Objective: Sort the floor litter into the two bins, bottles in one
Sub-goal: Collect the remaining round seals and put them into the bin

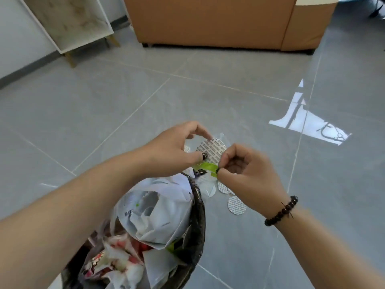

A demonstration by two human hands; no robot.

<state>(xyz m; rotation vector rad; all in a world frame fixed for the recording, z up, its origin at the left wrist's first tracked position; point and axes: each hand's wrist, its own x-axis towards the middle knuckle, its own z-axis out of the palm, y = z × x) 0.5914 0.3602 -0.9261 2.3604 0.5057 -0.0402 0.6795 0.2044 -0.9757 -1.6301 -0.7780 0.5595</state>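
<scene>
A dark bin (198, 217) lined with a black bag stands at the bottom centre, stuffed with white plastic bags and red-and-white wrappers. Above its far rim, both hands pinch a green strip of wrapper (206, 166). My left hand (177, 151) holds its left end, with thumb and forefinger curled. My right hand (243, 172) pinches its right end. A large round foil seal (212, 149) with printed text shows between the hands; whether a finger touches it I cannot tell. Several smaller foil seals (235, 205) lie on the floor beside the bin.
Grey tiled floor (125, 111) stretches all around. An orange-brown sofa (218, 21) stands at the back, a white cabinet (68, 21) on wooden legs at the back left. A bright patch of sunlight (310, 124) falls on the right. No second bin is in view.
</scene>
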